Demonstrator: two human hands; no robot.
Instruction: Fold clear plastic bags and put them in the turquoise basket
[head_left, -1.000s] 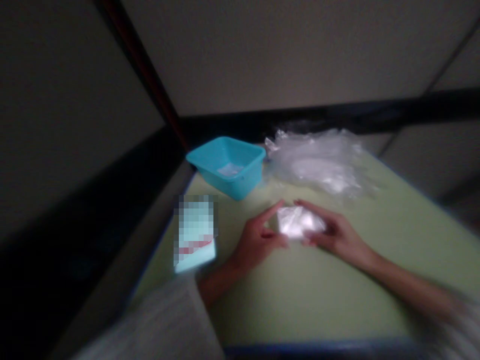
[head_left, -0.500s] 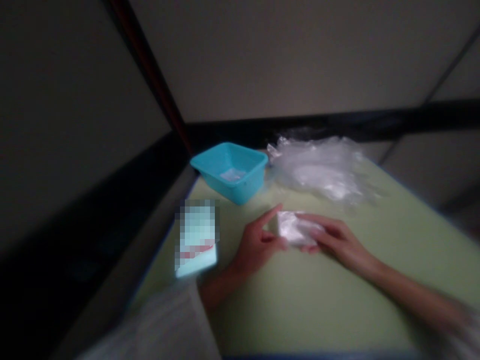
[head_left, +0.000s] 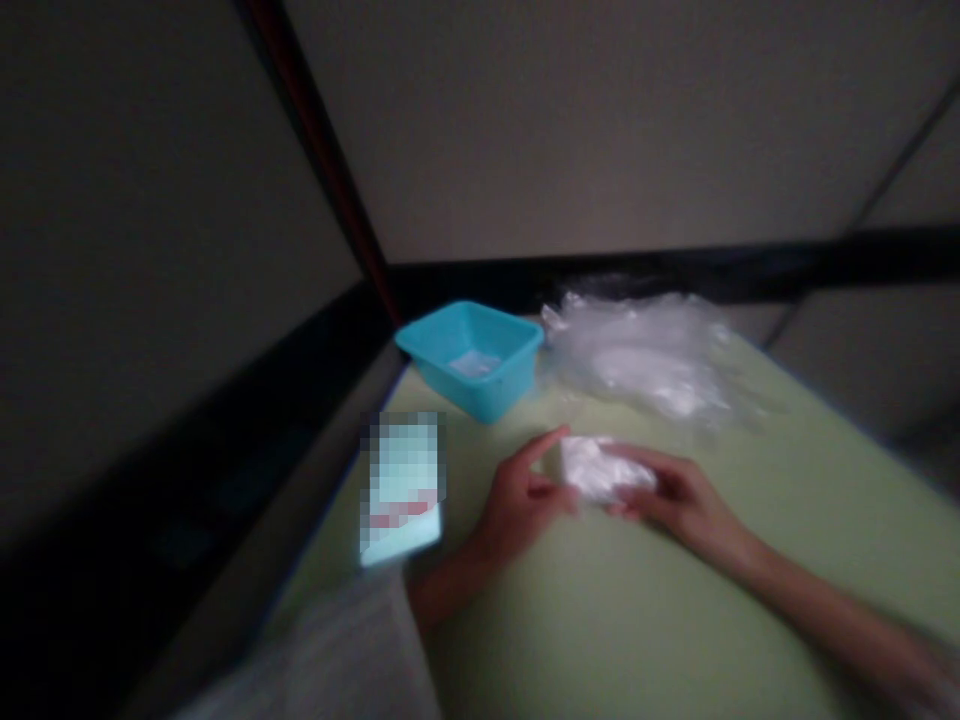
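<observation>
After its thumb shifted nearward, the right hand pinched a shiny packet; the left hand spread its fingers alongside, a pale panel pixelated.

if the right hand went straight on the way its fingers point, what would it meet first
The shiny packet, which the right hand is touching; just past it, the left hand looks next in line, though blur makes depth hard to judge.

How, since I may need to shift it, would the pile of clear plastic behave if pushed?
The plastic pile looks floppy, judging by its crumpled edges. It is probably light for its bulk, as it seems thin and see-through. Its glossy surface may slide on the table.
</observation>
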